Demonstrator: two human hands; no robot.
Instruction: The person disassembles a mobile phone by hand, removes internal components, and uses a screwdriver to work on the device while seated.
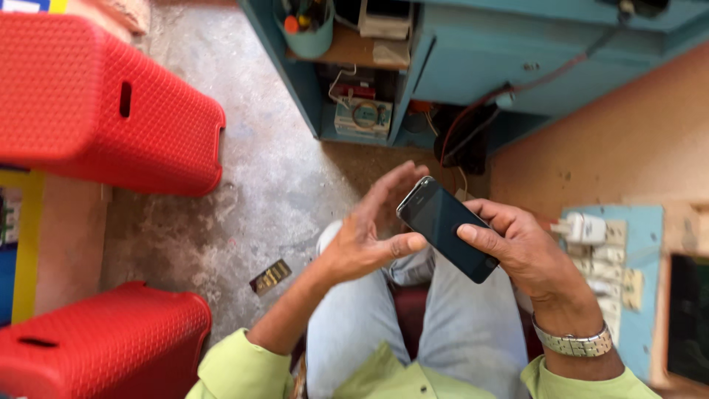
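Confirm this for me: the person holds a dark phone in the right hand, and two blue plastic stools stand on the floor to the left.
Not quite: the stools are red, not blue, as the head view shows. The right hand does hold the dark phone.

Left hand [367, 233] open with fingers extended, right hand [521, 247] curled, apparently gripping, wrists near together

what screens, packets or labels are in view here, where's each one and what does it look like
phone: dark blank screen, black slab, held in the right hand, left hand beside it.
small packet: flat on the concrete floor left of the knees, dark with gold stripes.
box: lower shelf of the blue cabinet, pale green and white.
framed dark panel: far right edge, black.
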